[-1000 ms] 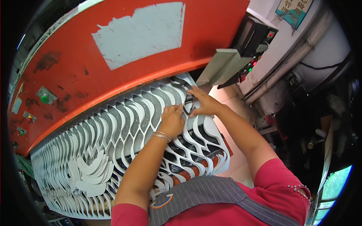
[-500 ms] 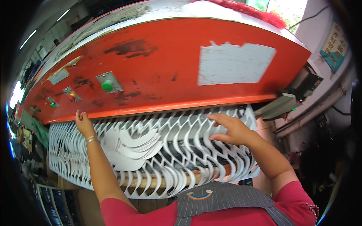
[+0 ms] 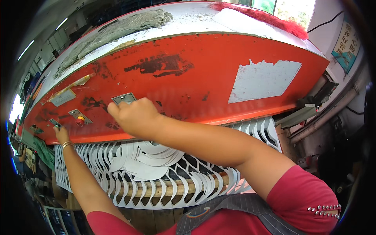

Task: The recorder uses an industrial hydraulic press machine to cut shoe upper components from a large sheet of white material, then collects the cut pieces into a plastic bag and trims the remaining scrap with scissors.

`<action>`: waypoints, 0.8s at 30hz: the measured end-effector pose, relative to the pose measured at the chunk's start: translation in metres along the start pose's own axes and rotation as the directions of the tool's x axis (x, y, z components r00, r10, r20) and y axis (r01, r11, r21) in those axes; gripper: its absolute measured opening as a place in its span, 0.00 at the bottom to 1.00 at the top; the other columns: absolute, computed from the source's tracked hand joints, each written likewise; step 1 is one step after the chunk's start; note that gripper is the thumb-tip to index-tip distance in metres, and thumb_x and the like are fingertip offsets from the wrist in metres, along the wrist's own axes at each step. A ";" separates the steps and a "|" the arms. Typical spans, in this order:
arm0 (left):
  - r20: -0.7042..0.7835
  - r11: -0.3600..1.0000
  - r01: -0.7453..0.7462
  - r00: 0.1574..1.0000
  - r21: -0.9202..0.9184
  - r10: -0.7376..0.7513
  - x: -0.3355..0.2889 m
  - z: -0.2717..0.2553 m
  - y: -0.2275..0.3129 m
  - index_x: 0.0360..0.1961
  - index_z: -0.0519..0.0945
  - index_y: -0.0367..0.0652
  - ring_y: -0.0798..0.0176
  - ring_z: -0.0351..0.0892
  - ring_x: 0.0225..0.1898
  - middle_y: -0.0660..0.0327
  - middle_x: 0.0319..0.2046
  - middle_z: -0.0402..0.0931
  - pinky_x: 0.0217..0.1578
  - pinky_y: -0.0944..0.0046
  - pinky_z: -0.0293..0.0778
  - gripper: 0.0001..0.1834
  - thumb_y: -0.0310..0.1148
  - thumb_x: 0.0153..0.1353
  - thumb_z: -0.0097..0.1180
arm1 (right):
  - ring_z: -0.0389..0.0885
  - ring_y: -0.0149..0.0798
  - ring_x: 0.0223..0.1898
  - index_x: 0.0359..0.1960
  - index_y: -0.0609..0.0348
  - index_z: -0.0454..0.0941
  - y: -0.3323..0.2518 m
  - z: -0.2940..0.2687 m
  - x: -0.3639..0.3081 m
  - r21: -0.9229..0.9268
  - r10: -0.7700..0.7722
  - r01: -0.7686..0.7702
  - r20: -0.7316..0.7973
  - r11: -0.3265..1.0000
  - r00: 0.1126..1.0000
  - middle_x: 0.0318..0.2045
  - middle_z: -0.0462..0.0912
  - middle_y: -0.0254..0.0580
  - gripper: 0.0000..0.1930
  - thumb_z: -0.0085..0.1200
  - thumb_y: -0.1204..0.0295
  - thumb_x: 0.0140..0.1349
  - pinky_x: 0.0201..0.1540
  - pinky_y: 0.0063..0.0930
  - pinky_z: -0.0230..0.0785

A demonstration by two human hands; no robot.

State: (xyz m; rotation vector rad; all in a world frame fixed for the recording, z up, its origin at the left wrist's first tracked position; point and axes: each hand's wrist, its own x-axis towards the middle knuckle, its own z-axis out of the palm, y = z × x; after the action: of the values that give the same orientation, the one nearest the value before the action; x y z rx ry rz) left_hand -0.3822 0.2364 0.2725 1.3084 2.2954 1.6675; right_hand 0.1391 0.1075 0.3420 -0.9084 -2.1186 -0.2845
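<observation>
Your R hand [image 3: 137, 117]: forearm angled L across you, knuckles up, fingers bent at rect. silver metal button plate [image 3: 122, 97] on red metal panel [image 3: 196, 74]; grip hidden, can't tell | Your L hand [image 3: 62, 134]: arm stretched fwd, fingers at small silver metal switch plate [image 3: 53, 121], panel's far L; grip unclear, can't tell

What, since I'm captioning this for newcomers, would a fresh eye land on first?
The big red machine front stretching across the view, with a torn pale patch toward its right. Below lies a white lattice-like sheet, loose curved pieces heaped on it left of centre. The right hand is at a metal plate on the front, the left hand farther left.
</observation>
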 end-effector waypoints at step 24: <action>0.764 0.717 -0.640 0.307 -0.276 0.568 -0.705 -0.008 0.270 0.36 0.80 0.35 0.46 0.76 0.33 0.49 0.31 0.77 0.36 0.53 0.72 0.14 0.37 0.56 0.57 | 0.82 0.44 0.34 0.44 0.53 0.76 -0.024 -0.275 -0.418 0.363 0.220 -0.576 0.674 0.732 0.706 0.33 0.82 0.42 0.15 0.57 0.60 0.58 0.36 0.35 0.72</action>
State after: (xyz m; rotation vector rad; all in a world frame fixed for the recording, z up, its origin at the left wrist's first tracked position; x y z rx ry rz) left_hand 0.2353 -0.1885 0.1834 2.4944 1.3225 0.6258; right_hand 0.4615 -0.2537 0.2125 -1.1765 -2.2377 0.9487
